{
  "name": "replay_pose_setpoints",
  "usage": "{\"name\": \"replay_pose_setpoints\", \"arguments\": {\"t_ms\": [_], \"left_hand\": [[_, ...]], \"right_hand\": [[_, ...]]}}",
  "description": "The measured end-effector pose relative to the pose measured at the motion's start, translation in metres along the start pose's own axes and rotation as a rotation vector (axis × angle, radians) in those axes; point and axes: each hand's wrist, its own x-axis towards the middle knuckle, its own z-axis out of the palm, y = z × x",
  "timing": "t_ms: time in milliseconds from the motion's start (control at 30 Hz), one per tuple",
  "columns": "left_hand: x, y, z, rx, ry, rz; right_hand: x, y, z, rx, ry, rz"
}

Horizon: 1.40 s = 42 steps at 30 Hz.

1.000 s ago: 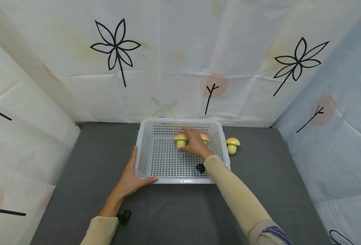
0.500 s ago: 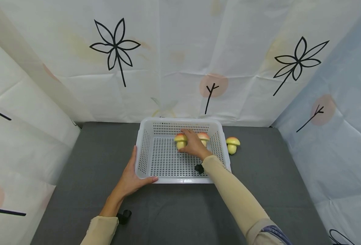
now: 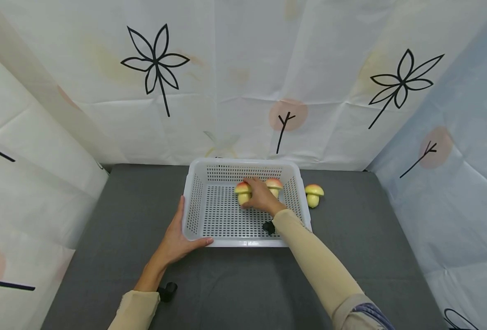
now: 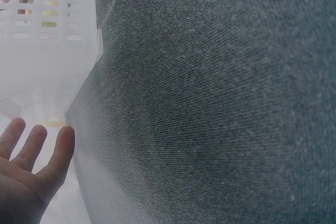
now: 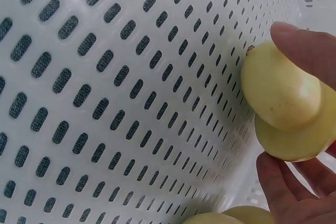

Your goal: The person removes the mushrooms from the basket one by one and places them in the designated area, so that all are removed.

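Observation:
In the head view a white perforated basket (image 3: 227, 243) stands on a grey tabletop. My right hand (image 3: 262, 196) reaches inside it and grips a toy mushroom (image 3: 242, 195) with a red-yellow cap and pale stem. The right wrist view shows the thumb and fingers around that mushroom (image 5: 286, 90), low over the basket floor. A second mushroom (image 3: 274, 185) lies just right of the hand, partly covered by it. Against the basket's left front corner rests my left hand (image 3: 177, 238), fingers along the side and thumb on the front rim. Its fingers look straight in the left wrist view.
Outside the basket, close by its right wall, a third mushroom (image 3: 313, 195) lies on the grey tabletop (image 3: 351, 220). White cloth walls (image 3: 235, 82) printed with black leaves rise behind and on both sides. The basket's back rim is near the rear cloth.
My right hand and the mushroom in it have shifted slightly toward me inside the basket, and the second mushroom shows more. The left hand and basket stay in place.

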Motion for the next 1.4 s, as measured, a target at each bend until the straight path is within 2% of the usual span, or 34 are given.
{"name": "replay_pose_setpoints", "arguments": {"t_ms": [633, 867, 933, 1400], "left_hand": [[0.001, 0.002, 0.001, 0.021, 0.002, -0.014], [0.006, -0.034, 0.005, 0.021, 0.024, -0.008], [0.007, -0.039, 0.006, 0.025, 0.023, -0.011], [0.007, -0.042, 0.004, 0.033, 0.022, -0.012]], "right_hand": [[0.0, -0.001, 0.001, 0.008, -0.016, 0.031], [0.0, -0.001, 0.002, 0.013, -0.012, 0.032], [-0.001, -0.002, 0.001, 0.011, -0.009, 0.026], [-0.008, -0.018, -0.014, 0.094, 0.038, -0.04]]}}
